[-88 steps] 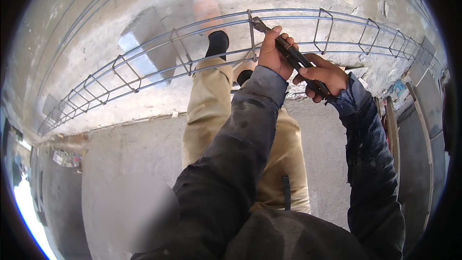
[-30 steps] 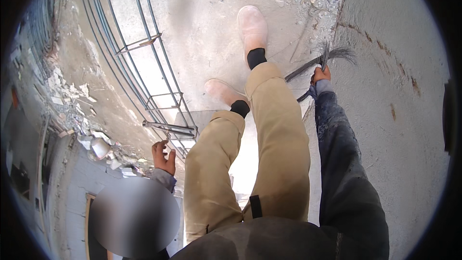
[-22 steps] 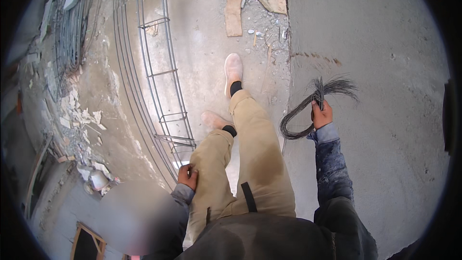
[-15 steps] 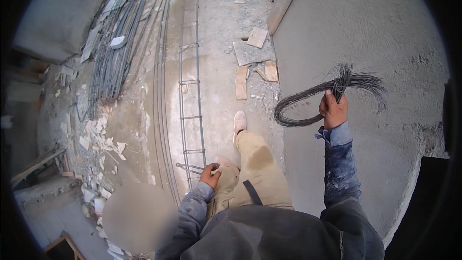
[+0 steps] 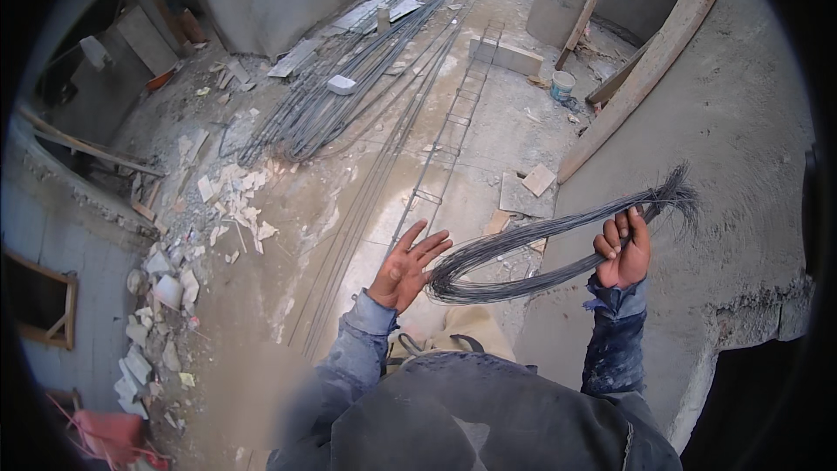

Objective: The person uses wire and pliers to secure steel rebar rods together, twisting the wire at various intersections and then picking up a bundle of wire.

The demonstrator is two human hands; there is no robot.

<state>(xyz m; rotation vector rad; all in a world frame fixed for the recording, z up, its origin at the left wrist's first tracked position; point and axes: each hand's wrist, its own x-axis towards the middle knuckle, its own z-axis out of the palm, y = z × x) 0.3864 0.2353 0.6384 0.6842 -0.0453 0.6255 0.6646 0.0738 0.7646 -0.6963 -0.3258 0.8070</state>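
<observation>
A long looped bundle of thin dark tie wire (image 5: 514,238) stretches across in front of me, its frayed ends splaying out at the right. My right hand (image 5: 626,251) is closed around the bundle near those ends. At the opposite, rounded end of the loop is my left hand (image 5: 406,270), palm up with fingers spread. It is at the wire's edge; whether it touches cannot be told. Nothing is gripped in it. Thin dark curved handles (image 5: 411,345) show at my waist, mostly hidden by my jacket.
A ladder-like rebar frame (image 5: 452,135) lies on the floor ahead, beside long loose bars and a rebar pile (image 5: 349,92). Rubble (image 5: 244,201) is scattered leftward. A plastered wall (image 5: 724,148) with a leaning wooden plank (image 5: 649,74) rises at right. A bucket (image 5: 562,85) stands farther off.
My left hand has come up from beside my leg, where a thin-handled tool showed, to the wire loop, opening. The loop now stretches longer and lies lower. My view has tilted up and turned left.
</observation>
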